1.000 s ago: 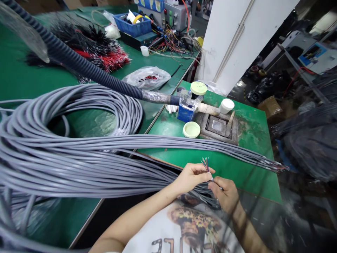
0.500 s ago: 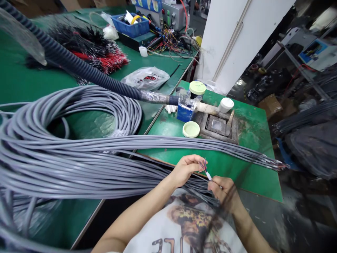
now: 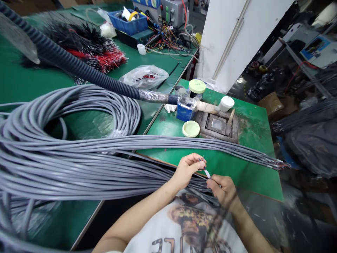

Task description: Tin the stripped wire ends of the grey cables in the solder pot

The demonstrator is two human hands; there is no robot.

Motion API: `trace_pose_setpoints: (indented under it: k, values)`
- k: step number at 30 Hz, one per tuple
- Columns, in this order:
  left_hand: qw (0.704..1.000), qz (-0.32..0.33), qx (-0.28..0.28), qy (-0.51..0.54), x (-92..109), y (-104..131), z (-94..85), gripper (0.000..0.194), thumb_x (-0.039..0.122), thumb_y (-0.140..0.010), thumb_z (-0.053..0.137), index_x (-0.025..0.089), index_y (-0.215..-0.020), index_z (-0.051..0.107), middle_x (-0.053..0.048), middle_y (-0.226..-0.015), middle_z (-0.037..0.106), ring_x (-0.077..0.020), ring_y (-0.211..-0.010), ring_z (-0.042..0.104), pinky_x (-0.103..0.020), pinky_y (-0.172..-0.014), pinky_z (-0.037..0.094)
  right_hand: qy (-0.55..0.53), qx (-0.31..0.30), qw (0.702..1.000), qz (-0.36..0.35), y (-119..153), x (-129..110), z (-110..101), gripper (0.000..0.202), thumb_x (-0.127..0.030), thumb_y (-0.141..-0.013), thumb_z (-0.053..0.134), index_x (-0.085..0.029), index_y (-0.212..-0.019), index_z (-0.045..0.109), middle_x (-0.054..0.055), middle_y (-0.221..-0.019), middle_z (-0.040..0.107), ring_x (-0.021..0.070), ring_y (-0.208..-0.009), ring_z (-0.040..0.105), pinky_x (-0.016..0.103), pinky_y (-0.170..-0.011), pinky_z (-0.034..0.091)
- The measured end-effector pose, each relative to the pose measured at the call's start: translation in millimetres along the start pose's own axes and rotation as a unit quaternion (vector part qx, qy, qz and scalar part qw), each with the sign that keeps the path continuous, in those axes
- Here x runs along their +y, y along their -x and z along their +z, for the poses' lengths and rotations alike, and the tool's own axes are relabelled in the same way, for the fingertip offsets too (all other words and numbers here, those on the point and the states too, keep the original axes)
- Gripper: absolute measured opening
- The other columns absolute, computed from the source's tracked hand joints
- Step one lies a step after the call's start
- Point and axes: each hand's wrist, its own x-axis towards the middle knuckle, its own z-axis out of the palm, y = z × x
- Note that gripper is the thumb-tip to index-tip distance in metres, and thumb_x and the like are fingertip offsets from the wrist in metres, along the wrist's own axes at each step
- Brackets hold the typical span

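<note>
Between my hands is the stripped end of a grey cable [image 3: 207, 174], with a white section and several thin coloured wires fanning out of it. My left hand [image 3: 188, 168] pinches these wires between thumb and fingers. My right hand [image 3: 223, 189] is closed around the cable just below the white section. Under and beside my hands runs a bundle of loose grey cable ends [image 3: 200, 191]. A second bundle of grey cables [image 3: 184, 141] lies across the green board beyond my hands, its stripped ends at the right edge.
A big coil of grey cable [image 3: 126, 112] covers the left table. A ribbed hose [image 3: 105, 79] reaches over to a blue box [image 3: 184, 111] beside a soldering pot [image 3: 217, 123]. Round tubs and a pale lid [image 3: 191, 129] stand close by. Behind are black and red wires [image 3: 105, 59].
My left thumb and fingers have closed further over the coloured wires, which now fan out less. My right hand keeps its grip on the cable, almost unmoved. The view has shifted slightly.
</note>
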Motion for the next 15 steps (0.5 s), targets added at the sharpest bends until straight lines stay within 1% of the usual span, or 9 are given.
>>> trace_pose_setpoints:
  k: [6, 10, 15]
  values:
    - [1.000, 0.011, 0.009, -0.001, 1.1, -0.2, 0.9, 0.020, 0.028, -0.068, 0.077, 0.014, -0.071, 0.063, 0.001, -0.067, 0.064, -0.0080, -0.058, 0.053, -0.021, -0.062, 0.042, -0.001, 0.002, 1.000, -0.013, -1.3, -1.6, -0.6, 0.042, -0.036, -0.093, 0.045, -0.016, -0.058, 0.056, -0.004, -0.046, 0.042, 0.0080, -0.046, 0.039, 0.021, -0.047, 0.030]
    - [0.999, 0.022, 0.020, 0.012, -1.6, -0.9, 0.9, 0.018, 0.026, -0.069, 0.076, 0.014, -0.072, 0.063, 0.002, -0.067, 0.063, -0.0083, -0.060, 0.055, -0.021, -0.061, 0.042, -0.007, 0.009, 1.000, -0.007, -0.7, 2.2, 0.7, 0.041, -0.036, -0.093, 0.046, -0.017, -0.058, 0.057, -0.004, -0.047, 0.043, 0.0083, -0.046, 0.040, 0.021, -0.047, 0.031]
    - [0.998, 0.037, 0.037, 0.039, -9.1, 3.7, 2.3, 0.019, 0.028, -0.071, 0.076, 0.016, -0.074, 0.062, 0.002, -0.070, 0.063, -0.0081, -0.058, 0.054, -0.021, -0.059, 0.043, -0.047, 0.028, 0.998, 0.018, 1.8, 7.4, 1.7, 0.039, -0.037, -0.093, 0.046, -0.017, -0.061, 0.058, -0.004, -0.045, 0.043, 0.0086, -0.044, 0.040, 0.021, -0.045, 0.030]
